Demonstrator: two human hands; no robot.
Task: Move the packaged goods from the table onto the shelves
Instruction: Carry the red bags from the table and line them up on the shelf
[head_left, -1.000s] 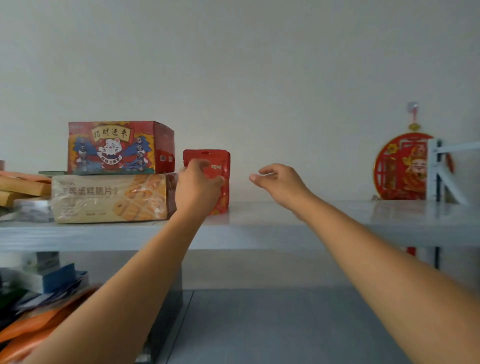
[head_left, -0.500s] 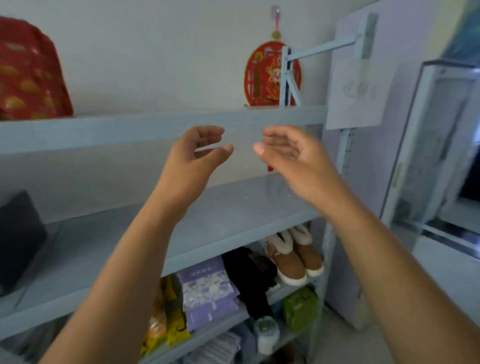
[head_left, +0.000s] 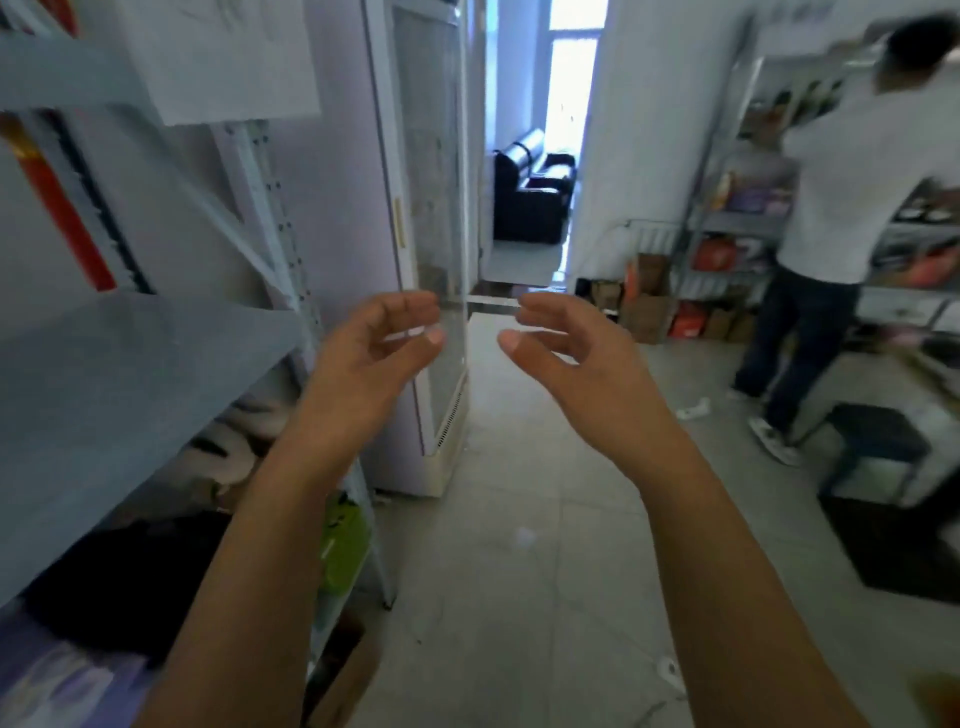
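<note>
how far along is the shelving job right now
Done: the red pouch gripped a second ago is released. In hand: nothing; the left hand and right hand are empty, beside the grey shelf. Left: unclear, the table is out of view.

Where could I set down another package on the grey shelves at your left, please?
The middle grey shelf board is bare, as far as it shows, up to its upright post. The tiers below are crowded: a black bundle, a green pack, purple packs.
</note>
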